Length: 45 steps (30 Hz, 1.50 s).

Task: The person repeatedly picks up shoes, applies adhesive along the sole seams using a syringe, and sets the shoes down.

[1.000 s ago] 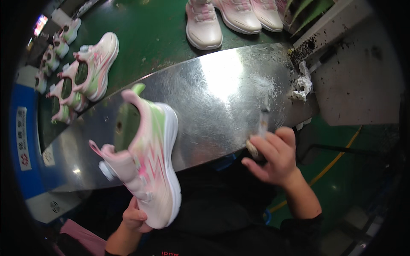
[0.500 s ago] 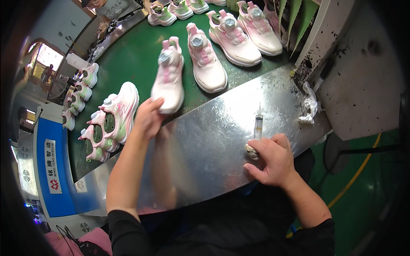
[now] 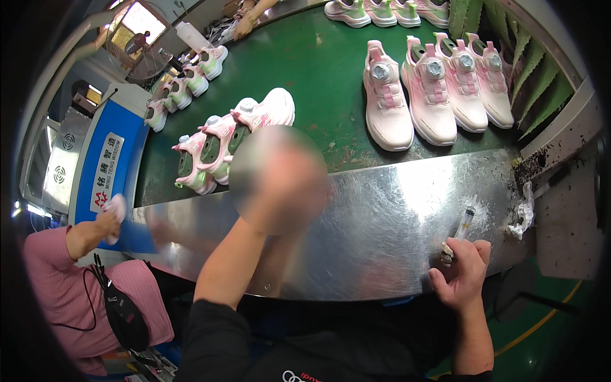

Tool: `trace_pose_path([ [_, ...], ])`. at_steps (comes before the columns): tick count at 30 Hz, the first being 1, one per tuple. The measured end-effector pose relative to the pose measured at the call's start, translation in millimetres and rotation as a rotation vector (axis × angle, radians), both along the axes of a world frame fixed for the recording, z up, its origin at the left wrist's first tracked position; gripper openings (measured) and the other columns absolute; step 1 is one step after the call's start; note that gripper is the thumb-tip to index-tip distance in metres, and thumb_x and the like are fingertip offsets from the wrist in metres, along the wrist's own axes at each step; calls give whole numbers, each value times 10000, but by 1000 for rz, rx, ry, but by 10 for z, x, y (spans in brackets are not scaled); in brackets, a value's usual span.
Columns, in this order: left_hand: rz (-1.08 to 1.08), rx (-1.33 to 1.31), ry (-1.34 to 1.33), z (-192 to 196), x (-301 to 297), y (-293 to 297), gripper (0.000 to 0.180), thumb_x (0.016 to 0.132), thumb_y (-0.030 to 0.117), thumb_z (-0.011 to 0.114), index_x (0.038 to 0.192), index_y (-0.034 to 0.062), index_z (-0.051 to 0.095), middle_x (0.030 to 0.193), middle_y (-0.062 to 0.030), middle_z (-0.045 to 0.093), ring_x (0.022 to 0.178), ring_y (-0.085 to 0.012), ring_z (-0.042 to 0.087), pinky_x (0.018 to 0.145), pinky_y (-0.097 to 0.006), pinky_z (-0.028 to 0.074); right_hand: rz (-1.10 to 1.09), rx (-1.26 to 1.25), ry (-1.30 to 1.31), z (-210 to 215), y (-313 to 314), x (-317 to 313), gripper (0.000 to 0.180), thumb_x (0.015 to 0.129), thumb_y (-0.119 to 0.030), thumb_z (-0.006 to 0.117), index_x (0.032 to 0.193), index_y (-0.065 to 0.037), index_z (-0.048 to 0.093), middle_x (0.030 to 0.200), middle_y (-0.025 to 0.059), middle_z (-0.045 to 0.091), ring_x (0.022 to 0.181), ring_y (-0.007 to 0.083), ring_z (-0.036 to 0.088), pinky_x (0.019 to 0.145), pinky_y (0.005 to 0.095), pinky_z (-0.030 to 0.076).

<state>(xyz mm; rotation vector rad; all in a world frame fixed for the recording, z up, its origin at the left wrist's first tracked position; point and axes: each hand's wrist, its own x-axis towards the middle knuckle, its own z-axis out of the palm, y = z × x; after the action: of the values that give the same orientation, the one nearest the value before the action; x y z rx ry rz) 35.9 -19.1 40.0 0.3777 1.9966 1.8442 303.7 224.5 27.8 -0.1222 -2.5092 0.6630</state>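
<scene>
Far left, a co-worker in a pink top (image 3: 60, 280) sits beside the bench, one hand (image 3: 109, 219) up against the blue cabinet (image 3: 102, 172) with a pale cloth in it. Above that, a fan (image 3: 137, 38) and a row of small pink-and-green shoes (image 3: 181, 89) run along the green belt (image 3: 318, 70).

Nearer the middle, three pink shoes (image 3: 219, 149) lie on their sides at the belt's near edge, green insides showing, just beyond the steel bench (image 3: 382, 235).

The left hand (image 3: 277, 181) is raised over the bench edge, close to the camera and wholly blurred: I cannot tell whether it is spread or closed, or whether it holds anything. Its bare forearm (image 3: 229, 267) rises from a black sleeve.

Right of centre, four pink shoes (image 3: 439, 89) stand upright, soles down, side by side on the belt, toes toward the bench, each with a round dial on the tongue. More shoes (image 3: 382, 11) sit at the top edge.

Now the right hand (image 3: 463, 277), low on the bench's near right: fingers curled in, pinching the lower end of a syringe (image 3: 466, 223) along with a small whitish wad (image 3: 447, 253). The syringe points up and away over the bright steel, well apart from the shoes.

Far right, a crumpled white rag (image 3: 524, 213) lies at the bench's end, by a grimy ledge (image 3: 554, 162) and green slats (image 3: 534, 57).
</scene>
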Motion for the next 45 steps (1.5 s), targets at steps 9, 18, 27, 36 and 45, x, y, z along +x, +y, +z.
trace_pose_path([
  [9,336,-155,364,-364,-386,-1075,656,730,-43,638,1309,7,333,1212,-89,460,1108,-183,466,957,-307,380,24,34,5,32,-67,-29,490,597,-269,713,1022,-61,588,861,67,576,770,258,427,712,343,375],
  [18,254,-71,385,-127,-599,-869,704,702,-10,689,1330,54,376,1169,-83,520,1026,-173,530,886,-273,438,-4,14,21,0,-90,-29,475,582,-237,723,1011,-70,605,864,54,594,777,253,454,733,339,390],
  [27,-43,-456,719,246,1293,-981,883,637,204,761,1338,-44,285,1213,-140,432,1163,-247,445,993,-357,346,7,-51,14,57,-24,19,461,601,-203,718,1025,-67,599,864,42,597,781,240,452,728,327,381],
  [36,76,78,-110,-83,215,-896,463,843,70,491,1276,-56,385,1225,-118,473,1109,-200,504,921,-306,426,91,-1107,-35,48,-89,253,488,770,-184,658,1175,14,472,994,67,553,896,128,536,812,256,432],
  [45,-37,37,-101,-35,-40,-53,649,700,416,741,1065,-21,430,963,-114,555,894,-150,540,742,-304,468,102,-954,-129,230,-30,502,596,774,-374,653,1137,65,476,935,98,563,820,178,588,764,292,470],
])
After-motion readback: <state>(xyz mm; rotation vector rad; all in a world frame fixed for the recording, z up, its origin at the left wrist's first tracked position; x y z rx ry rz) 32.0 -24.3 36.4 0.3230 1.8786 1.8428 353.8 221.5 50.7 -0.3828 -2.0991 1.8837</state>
